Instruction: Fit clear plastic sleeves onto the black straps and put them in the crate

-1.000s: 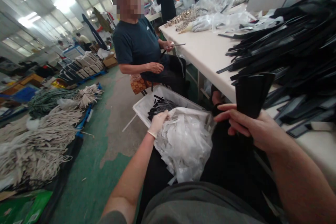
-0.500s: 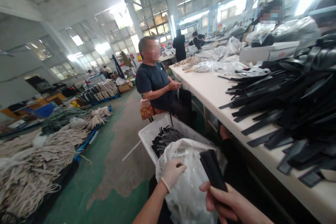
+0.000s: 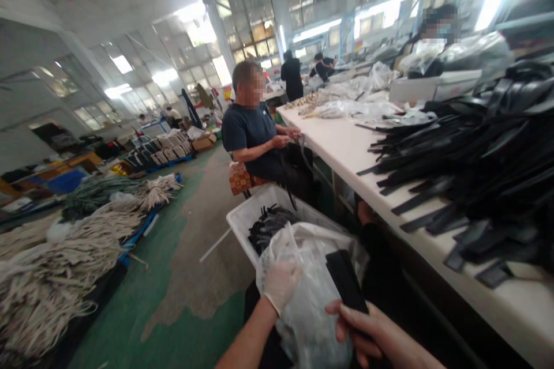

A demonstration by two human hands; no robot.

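My left hand (image 3: 282,283), in a pale glove, is closed at the left side of a clear plastic bag (image 3: 318,311), its fingers against the plastic. Black flat strips (image 3: 345,279) stand up out of my right hand (image 3: 361,326), which is bare and wrapped round their lower part, over the bag's right side. Behind the bag, a white bin (image 3: 242,230) holds a heap of dark strips (image 3: 270,225).
A seated person (image 3: 253,132) is beyond the bin. On the right, a long white table (image 3: 341,153) bears a large pile of black strips (image 3: 485,167) and plastic bags. Beige cord bundles (image 3: 64,265) lie on the left.
My left hand has closed further against the bag's plastic. The strips in my right hand have shifted slightly left. The seated person's hands have moved apart near the table edge.
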